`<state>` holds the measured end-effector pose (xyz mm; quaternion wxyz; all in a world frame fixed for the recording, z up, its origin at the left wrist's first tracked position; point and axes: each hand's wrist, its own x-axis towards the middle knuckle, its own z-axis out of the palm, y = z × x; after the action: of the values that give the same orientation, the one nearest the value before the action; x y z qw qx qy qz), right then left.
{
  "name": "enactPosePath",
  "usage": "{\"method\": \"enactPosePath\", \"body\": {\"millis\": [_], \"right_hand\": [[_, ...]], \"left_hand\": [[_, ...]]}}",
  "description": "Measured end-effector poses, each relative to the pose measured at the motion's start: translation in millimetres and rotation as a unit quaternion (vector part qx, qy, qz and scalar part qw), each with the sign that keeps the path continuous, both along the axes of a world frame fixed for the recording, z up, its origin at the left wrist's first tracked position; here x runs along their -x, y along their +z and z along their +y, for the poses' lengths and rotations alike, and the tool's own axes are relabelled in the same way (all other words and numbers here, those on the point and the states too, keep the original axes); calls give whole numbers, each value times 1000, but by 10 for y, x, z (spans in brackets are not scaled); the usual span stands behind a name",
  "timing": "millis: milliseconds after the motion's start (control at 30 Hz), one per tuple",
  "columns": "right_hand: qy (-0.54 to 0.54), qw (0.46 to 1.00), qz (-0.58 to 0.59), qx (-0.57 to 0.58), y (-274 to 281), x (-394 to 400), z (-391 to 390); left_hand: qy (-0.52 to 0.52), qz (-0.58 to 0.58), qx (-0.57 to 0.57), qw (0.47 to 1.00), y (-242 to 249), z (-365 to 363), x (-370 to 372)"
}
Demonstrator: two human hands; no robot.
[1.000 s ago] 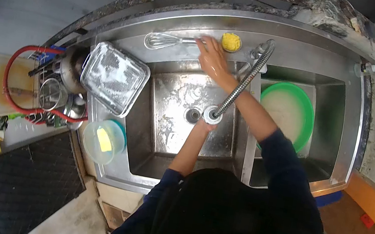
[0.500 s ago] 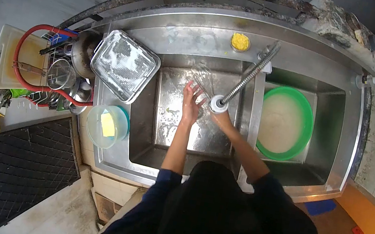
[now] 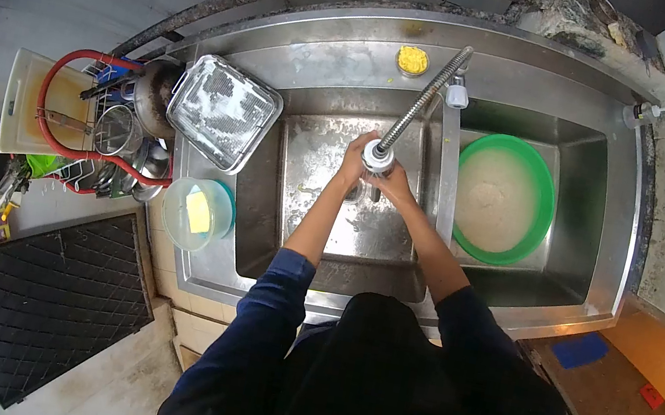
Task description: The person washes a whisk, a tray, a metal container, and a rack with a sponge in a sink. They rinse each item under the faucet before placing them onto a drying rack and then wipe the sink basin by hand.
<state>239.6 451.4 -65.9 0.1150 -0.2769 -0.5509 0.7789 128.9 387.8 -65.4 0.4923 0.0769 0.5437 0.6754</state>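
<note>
My left hand [image 3: 353, 162] is at the left side of the white tap spray head [image 3: 377, 157], over the left sink basin [image 3: 314, 213]. Close by on the other side, my right hand [image 3: 394, 185] comes in from the lower right. The spray head covers most of the fingers of both hands, so their grip is hidden. A coiled metal hose [image 3: 425, 99] runs from the spray head up to the back of the sink. Drops and wet streaks mark the basin floor.
A wire-topped tray [image 3: 224, 113] with white foam rests at the basin's left, above a clear tub [image 3: 188, 227] holding a yellow sponge. A green basin [image 3: 546, 218] of cloudy liquid sits in the right sink. Behind is a yellow-filled bowl [image 3: 413, 61]; pans crowd a rack.
My left hand, spread under streaks of water before, has moved right, up against the spray head. My right hand has come up closer to it. The water streaks no longer show.
</note>
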Motion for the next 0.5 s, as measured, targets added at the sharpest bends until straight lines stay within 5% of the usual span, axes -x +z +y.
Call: {"method": "enactPosePath", "body": {"millis": [100, 200, 333, 433, 467, 500], "right_hand": [[60, 988, -42, -134, 51, 11, -30], [50, 970, -41, -236, -96, -27, -80], [-154, 984, -9, -89, -346, 42, 86], [-182, 982, -31, -38, -223, -57, 129], [-126, 985, -2, -118, -148, -65, 142], [-122, 985, -5, -119, -30, -94, 135]], "left_hand": [[18, 61, 38, 997, 46, -124, 20], [-10, 2, 35, 999, 173, -266, -83], [-31, 32, 83, 996, -88, -251, -267], [-10, 117, 81, 990, 95, -92, -398], [-32, 136, 68, 988, 124, -48, -343], [92, 126, -4, 988, 113, 36, -366]]}}
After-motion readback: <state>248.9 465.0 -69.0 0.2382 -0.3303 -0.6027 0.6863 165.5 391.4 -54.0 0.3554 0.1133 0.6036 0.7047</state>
